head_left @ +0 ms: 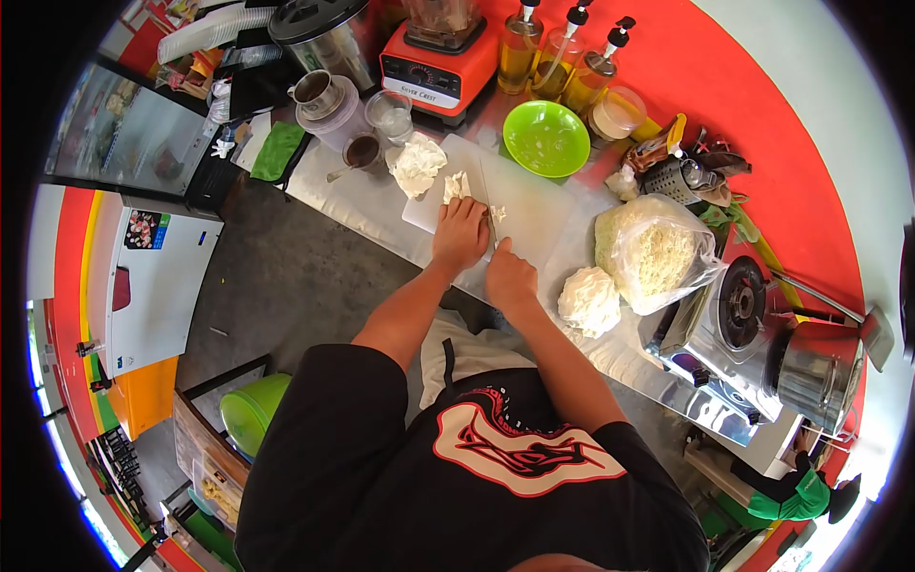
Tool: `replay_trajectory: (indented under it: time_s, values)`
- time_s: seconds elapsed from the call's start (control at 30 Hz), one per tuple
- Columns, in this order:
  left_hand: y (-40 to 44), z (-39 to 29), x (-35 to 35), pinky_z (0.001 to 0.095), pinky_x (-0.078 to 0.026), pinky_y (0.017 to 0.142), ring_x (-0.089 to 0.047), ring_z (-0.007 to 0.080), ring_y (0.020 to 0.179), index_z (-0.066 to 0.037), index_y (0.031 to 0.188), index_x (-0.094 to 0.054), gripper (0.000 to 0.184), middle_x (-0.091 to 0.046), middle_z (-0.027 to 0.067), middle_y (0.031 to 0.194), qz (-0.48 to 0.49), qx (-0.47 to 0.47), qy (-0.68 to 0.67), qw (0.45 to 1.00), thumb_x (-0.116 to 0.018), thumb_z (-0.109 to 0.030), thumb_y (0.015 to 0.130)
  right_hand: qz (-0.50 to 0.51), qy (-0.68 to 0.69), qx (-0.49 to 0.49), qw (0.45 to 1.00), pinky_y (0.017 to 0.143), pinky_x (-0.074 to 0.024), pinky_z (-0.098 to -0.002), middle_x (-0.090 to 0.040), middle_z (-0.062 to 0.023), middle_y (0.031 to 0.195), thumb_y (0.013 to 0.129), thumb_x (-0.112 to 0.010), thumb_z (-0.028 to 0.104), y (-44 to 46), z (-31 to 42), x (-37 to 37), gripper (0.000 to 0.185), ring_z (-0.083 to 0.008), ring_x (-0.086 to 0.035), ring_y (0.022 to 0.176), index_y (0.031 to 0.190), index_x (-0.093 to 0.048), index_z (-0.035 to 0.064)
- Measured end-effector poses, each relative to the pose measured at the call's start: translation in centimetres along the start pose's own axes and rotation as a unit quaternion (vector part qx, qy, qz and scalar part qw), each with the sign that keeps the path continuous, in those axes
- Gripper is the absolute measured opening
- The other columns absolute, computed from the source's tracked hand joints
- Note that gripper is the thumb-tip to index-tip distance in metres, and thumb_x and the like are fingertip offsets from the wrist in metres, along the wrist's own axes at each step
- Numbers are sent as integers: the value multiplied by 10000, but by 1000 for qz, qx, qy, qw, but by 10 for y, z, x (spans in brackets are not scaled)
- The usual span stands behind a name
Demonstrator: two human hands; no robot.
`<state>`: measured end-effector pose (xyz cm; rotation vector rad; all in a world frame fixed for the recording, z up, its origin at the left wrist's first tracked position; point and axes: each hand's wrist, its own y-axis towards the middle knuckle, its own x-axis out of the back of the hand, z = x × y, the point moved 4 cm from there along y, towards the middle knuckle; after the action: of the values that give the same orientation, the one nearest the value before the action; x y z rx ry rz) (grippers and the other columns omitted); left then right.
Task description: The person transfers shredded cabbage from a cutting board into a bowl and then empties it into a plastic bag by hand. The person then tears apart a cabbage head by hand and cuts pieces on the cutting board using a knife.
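Observation:
My right hand [512, 277] is closed around the handle of a knife [489, 200], whose thin blade points away from me across a white cutting board [536, 202]. Just left of the blade, the bent fingers of my left hand [461, 232] press on a pale, soft piece of food [456, 187] that looks like oyster mushroom. Small cut bits [498, 214] lie to the right of the blade. A larger whitish clump [417, 163] rests at the board's left edge, and another pale heap [589, 301] sits on the counter to the right of my right hand.
A green bowl [546, 139] stands behind the board, near oil pump bottles [554, 63] and a red blender [439, 65]. A plastic bag of pale shreds [656, 253] lies right, before a gas stove [734, 315] with a steel pot [818, 377]. A glass of dark liquid [362, 153] stands left.

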<state>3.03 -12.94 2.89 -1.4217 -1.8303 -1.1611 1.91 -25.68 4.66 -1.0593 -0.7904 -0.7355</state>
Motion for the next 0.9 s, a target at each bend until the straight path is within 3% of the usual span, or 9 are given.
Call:
replay_trajectory:
  time_s: [0.13,0.33,0.6,0.7,0.9]
  values:
    - [1,0,-1,432,-383,885,-501,292,1004,-108,993,-571,149,-557,69,1017,-4,0,4,1000,-619,-127,853,-16,-11,39,999,817,-570,-494,-722,-255,955,974,-498,168,1,-1,16,227,-412,-724,903,1119,-453,0]
    - [3,-3,2,441,-391,838,-526,301,949,-101,964,-570,137,-569,68,958,-27,-13,-12,999,-631,-77,844,18,7,-3,1000,809,-588,-451,-731,-234,975,929,-555,118,-4,0,9,233,-371,-736,943,1111,-469,0]
    - [3,-1,-4,442,-396,860,-520,305,955,-99,950,-564,103,-561,77,957,-22,-16,-17,999,-615,-104,860,24,-17,64,998,802,-589,-447,-730,-235,966,932,-552,112,-9,2,22,246,-385,-735,927,1114,-461,-25]
    - [3,-1,-1,442,-399,857,-524,307,948,-99,944,-566,118,-564,78,951,-28,-17,-17,999,-620,-108,840,27,13,22,999,811,-586,-450,-725,-248,989,932,-552,114,-1,2,7,247,-396,-729,941,1116,-467,-27]
    - [2,1,-1,441,-403,861,-522,305,971,-96,939,-568,174,-571,74,978,-23,-15,-38,999,-636,-108,779,41,15,53,998,841,-571,-470,-711,-278,985,903,-574,79,-1,-1,26,300,-424,-711,964,1143,-436,-37]
